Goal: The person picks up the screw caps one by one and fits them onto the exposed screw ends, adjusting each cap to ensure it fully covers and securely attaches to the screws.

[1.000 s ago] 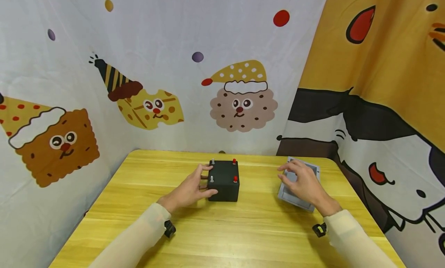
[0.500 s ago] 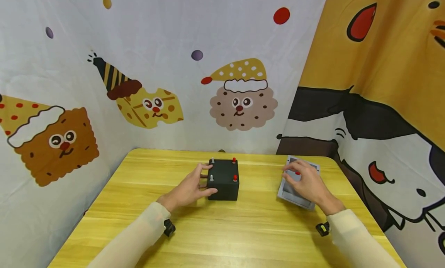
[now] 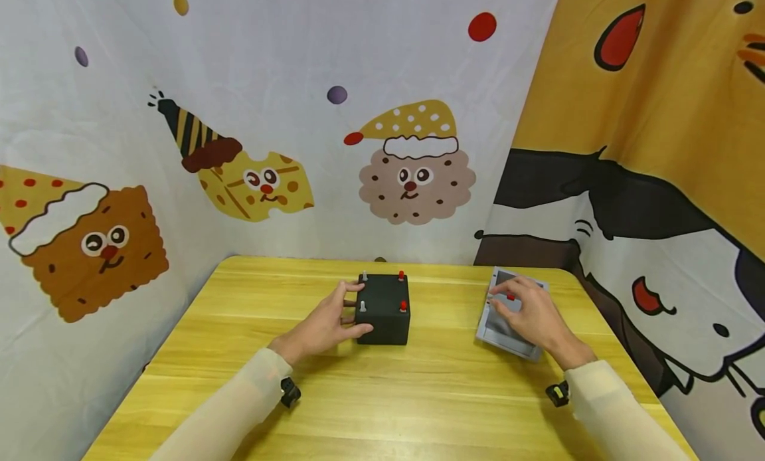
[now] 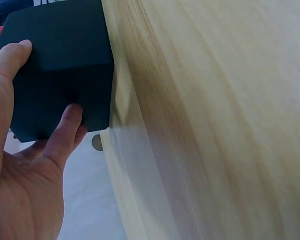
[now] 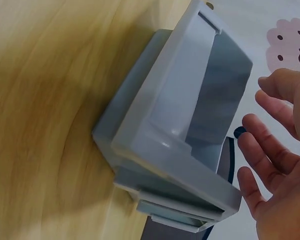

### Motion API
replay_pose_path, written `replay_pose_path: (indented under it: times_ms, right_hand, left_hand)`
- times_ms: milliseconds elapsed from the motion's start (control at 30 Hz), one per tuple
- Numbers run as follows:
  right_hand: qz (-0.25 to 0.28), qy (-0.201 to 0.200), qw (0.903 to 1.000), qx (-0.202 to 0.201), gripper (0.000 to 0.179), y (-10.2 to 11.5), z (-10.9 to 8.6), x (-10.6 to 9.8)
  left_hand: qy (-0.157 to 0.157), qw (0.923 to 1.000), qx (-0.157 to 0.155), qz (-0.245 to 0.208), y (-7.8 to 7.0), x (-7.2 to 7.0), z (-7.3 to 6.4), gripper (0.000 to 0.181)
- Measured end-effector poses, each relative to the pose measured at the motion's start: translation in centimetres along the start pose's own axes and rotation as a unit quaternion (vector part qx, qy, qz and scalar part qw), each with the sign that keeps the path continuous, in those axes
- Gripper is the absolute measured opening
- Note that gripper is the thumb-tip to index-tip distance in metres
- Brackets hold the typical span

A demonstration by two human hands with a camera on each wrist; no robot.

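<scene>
action: right hand has edged outward over grey tray, grip unreadable, red piece newly showing, while left hand stays clamped on black box, probably steadying it.

We see an upright black box, silver and red posts on top; to its right, an open grey bin, askew, and a half-hidden red piece.

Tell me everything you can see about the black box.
The black box looks boxy and smooth, perhaps plastic. Near its top's corners stand two silvery posts on the left and two red posts on the right. It sits level on the wooden table; the left hand touches it, thumb on its front, fingers at its left side.
</scene>
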State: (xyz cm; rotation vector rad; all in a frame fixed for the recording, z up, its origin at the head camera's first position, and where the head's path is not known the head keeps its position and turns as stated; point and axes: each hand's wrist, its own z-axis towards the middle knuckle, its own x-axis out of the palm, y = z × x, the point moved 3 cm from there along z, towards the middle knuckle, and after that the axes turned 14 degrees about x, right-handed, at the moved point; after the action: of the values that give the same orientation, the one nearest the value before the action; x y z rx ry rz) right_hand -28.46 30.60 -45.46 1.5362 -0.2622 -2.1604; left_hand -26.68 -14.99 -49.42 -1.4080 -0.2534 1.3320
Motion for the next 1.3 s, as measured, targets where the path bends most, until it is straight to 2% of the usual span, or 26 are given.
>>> replay_pose_path:
  times_ms: [500, 900, 1300]
  right_hand:
    - [-0.037, 0.021, 0.9991, 0.007, 0.016, -1.2, 0.2, -0.3]
    - [-0.08, 0.073, 0.9933, 0.04, 0.012, -2.6, 0.5, -0.4]
    - [-0.093, 0.082, 0.9904, 0.061, 0.014, -3.7, 0.7, -0.2]
  left_hand:
    - [0.005, 1.0, -0.004, 0.0, 0.0, 0.1, -0.1, 0.088]
    - [0.002, 1.0, -0.004, 0.007, 0.1, 0.0, 0.0, 0.087]
    - [0.003, 1.0, -0.008, 0.003, 0.0, 0.0, 0.1, 0.087]
